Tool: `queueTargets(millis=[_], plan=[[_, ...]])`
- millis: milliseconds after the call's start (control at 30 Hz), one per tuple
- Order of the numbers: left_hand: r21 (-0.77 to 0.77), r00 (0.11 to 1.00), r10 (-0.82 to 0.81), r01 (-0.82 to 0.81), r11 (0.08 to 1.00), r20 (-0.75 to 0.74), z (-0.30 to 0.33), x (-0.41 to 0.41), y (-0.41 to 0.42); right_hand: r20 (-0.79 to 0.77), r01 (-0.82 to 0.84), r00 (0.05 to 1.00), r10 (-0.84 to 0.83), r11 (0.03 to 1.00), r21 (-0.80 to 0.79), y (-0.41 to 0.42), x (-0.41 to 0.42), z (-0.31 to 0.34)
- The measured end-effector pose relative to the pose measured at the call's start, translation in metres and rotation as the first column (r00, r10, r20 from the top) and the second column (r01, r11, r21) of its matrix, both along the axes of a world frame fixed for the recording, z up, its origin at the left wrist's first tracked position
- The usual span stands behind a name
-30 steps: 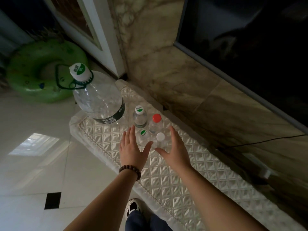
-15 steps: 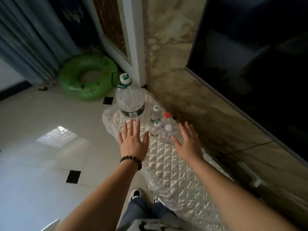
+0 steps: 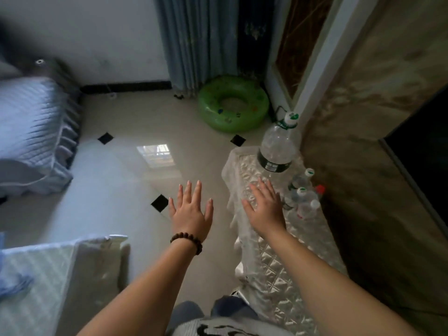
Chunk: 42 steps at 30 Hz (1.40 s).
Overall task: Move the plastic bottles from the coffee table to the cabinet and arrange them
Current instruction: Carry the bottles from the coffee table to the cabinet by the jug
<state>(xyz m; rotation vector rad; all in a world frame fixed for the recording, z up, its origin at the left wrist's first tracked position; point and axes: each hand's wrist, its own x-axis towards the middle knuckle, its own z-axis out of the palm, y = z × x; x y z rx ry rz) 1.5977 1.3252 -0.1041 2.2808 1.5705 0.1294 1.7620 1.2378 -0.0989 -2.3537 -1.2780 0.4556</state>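
A big clear water jug (image 3: 278, 146) with a green-and-white cap stands at the far end of the low cabinet (image 3: 271, 267), which is covered by a quilted white cloth. Beside it, against the marble wall, stand several small clear bottles (image 3: 306, 197) with white, green-marked and red caps. My right hand (image 3: 265, 209) hovers flat over the cabinet's left edge, fingers spread, holding nothing, left of the small bottles. My left hand (image 3: 191, 212), a bead bracelet on its wrist, is spread over the tiled floor, empty.
A green swim ring (image 3: 232, 104) lies on the floor by blue curtains (image 3: 194, 40). A cloth-covered sofa (image 3: 31, 132) stands at far left, and a pale covered piece of furniture (image 3: 48, 275) at the lower left. A dark screen (image 3: 421, 161) hangs on the right wall.
The view has swung left and pulled back from the cabinet. Both hands have drawn away from the small bottles to the left, still empty and spread.
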Motion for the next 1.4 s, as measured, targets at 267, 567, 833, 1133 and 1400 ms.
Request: queueTargets(millis=[267, 567, 833, 1133, 1400], plan=[[0.004, 0.935, 0.354, -0.354, 0.935, 0.030, -0.001, -0.146, -0.014, -0.011, -0.295, 0.955, 0.295, 0.955, 0.006, 0.042, -0.119, 0.006], [0.007, 0.689, 0.721, -0.723, 0.691, 0.073, -0.001, -0.362, -0.101, -0.055, -0.622, 0.782, 0.621, 0.783, 0.002, 0.028, -0.350, 0.002], [0.009, 0.421, 0.903, -0.906, 0.422, 0.082, 0.001, -0.519, -0.197, -0.036, -0.819, 0.573, 0.819, 0.574, 0.023, -0.008, -0.520, 0.002], [-0.007, 0.099, 0.991, -0.995, 0.100, 0.088, -0.005, -0.629, -0.299, -0.007, -0.962, 0.269, 0.963, 0.268, -0.048, -0.052, -0.665, 0.001], [-0.040, -0.160, 0.984, -0.987, -0.158, 0.079, -0.018, -0.691, -0.344, -0.017, -0.995, 0.016, 1.000, 0.014, -0.097, -0.063, -0.772, -0.012]])
